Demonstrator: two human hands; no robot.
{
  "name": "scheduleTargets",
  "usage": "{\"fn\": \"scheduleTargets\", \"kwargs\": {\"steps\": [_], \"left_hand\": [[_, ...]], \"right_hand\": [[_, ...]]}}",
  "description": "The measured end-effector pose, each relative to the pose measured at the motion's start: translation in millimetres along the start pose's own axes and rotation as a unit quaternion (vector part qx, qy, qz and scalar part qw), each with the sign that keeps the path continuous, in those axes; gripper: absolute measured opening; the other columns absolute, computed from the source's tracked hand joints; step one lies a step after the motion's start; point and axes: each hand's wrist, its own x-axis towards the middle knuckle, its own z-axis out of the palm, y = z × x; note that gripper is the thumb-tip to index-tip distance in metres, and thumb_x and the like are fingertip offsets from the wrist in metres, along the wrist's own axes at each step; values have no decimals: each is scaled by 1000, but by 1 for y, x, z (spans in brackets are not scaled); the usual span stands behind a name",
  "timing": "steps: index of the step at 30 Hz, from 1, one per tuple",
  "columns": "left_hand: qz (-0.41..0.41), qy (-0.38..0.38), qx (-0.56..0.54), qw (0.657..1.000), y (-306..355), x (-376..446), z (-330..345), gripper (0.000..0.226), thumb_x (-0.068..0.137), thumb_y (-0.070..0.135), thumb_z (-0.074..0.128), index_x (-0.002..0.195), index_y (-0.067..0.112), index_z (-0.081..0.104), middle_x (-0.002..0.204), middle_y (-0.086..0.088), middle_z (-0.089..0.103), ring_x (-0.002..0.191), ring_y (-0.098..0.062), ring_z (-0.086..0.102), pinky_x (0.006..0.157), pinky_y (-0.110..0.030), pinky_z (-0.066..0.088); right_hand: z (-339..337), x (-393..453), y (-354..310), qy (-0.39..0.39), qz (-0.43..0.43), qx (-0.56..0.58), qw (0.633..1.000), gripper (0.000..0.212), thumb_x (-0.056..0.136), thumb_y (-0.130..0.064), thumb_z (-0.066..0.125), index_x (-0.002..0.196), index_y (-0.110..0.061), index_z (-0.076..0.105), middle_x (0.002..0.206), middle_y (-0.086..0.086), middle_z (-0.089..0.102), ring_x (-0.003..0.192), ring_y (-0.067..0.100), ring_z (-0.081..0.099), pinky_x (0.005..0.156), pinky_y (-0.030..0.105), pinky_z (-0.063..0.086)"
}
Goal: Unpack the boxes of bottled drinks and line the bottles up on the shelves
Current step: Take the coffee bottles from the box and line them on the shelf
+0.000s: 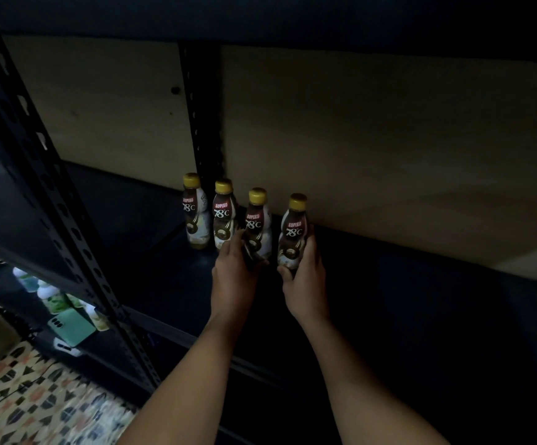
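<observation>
Several brown Kopiko coffee bottles with yellow caps stand in a row at the back of a dark metal shelf (421,300). The two on the left (195,213) (223,213) stand free. My left hand (233,274) grips the lower part of the third bottle (255,216). My right hand (305,277) is curled round the base of the fourth bottle (294,229), at the right end of the row. All bottles are upright, labels facing me.
A plywood back panel (373,139) closes the shelf behind the bottles. Perforated dark uprights (55,194) (204,123) frame the bay. Lower left, a shelf below holds pale bottles (48,293) and a green phone (71,329). A patterned floor (35,403) lies beneath.
</observation>
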Motion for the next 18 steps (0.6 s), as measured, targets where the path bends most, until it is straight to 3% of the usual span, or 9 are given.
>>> {"fn": "scheduleTargets", "kwargs": {"steps": [4,7,10,12,14,16,18], "left_hand": [[7,4,-4,1000,-1,0,0,59,81,21,83,133,26,56,124,4,63,110,-14,63,90,-34,56],[2,21,-34,999,-2,-6,-2,61,77,18,87,131,24,59,118,7,66,105,-5,65,89,-25,56],[-36,48,-74,995,2,-21,-12,52,79,19,88,124,24,63,99,11,68,85,9,65,76,-8,52],[-70,45,-116,990,10,-39,-22,40,84,20,84,119,23,65,84,10,71,77,9,67,78,-16,56],[-90,21,-223,971,19,-68,-34,27,91,17,77,116,18,66,80,1,73,73,-8,74,77,-33,62],[-63,34,-304,950,24,-108,-45,19,95,11,70,113,9,65,79,-10,69,61,-24,71,60,-35,61],[-34,47,-305,951,14,-157,-44,9,99,7,62,108,5,62,70,-19,60,48,-29,57,47,-32,50]], "right_hand": [[-2,0,0,-4,7,9,1000,97,90,-8,71,162,-22,8,161,4,31,145,19,35,104,18,25],[-8,-6,-3,-7,23,24,999,104,87,-8,75,162,-26,5,162,3,28,147,18,31,106,19,24],[-23,-25,-6,4,49,37,998,102,84,-9,78,160,-28,13,150,2,40,138,15,41,106,21,33],[-36,-48,-5,17,51,67,996,91,83,-9,80,155,-28,28,132,-4,49,124,8,51,107,27,44],[-54,-82,-2,28,30,81,996,70,84,-13,80,143,-29,45,115,-11,53,109,4,57,98,30,53],[-74,-124,0,38,-32,86,995,46,89,-18,76,128,-32,55,102,-11,55,99,8,60,88,28,53],[-89,-171,7,40,-125,86,988,28,93,-17,72,120,-21,63,93,-6,58,88,13,62,81,25,51]]}}
